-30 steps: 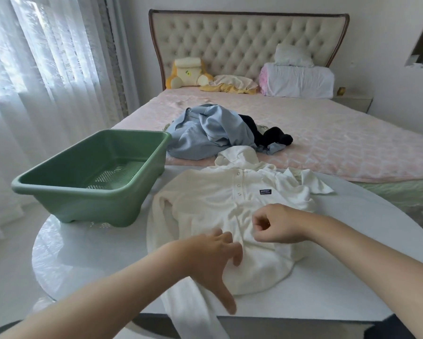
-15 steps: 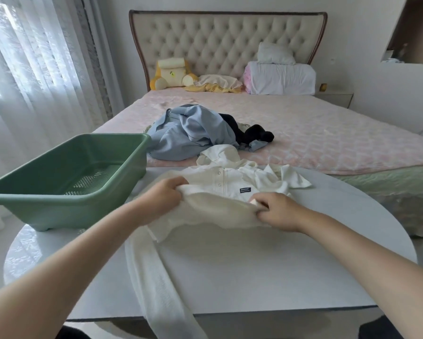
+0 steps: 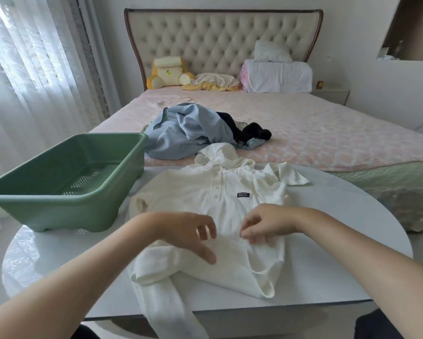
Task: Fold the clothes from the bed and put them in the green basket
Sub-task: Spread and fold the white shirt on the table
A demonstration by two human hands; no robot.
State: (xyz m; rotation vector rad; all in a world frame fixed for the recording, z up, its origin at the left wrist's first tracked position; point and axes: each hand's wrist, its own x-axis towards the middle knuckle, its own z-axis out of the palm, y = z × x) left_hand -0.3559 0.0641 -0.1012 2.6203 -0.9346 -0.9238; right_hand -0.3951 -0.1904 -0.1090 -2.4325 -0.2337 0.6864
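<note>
A white hooded top (image 3: 220, 192) lies front up on the round white table (image 3: 328, 253), its hood toward the bed. One long sleeve (image 3: 166, 309) hangs over the table's front edge. My left hand (image 3: 188, 231) hovers over the lower left of the top with fingers spread and nothing in it. My right hand (image 3: 266, 223) rests its loosely curled fingertips on the fabric at the lower middle. The green basket (image 3: 66, 199) stands on the table's left side with nothing inside. A light blue garment (image 3: 186, 133) and a black one (image 3: 249, 133) lie crumpled on the bed (image 3: 328, 133).
A plush toy (image 3: 166, 74), a cream cloth (image 3: 215, 81) and folded white bedding (image 3: 276, 74) sit by the headboard. Sheer curtains (image 3: 34, 69) hang at the left. The table's front edge runs just below the top's hem.
Half a second ago both hands held the top's lower edge lifted toward the chest. Now the top lies spread flat again and both hands have let go and drawn back toward me.
</note>
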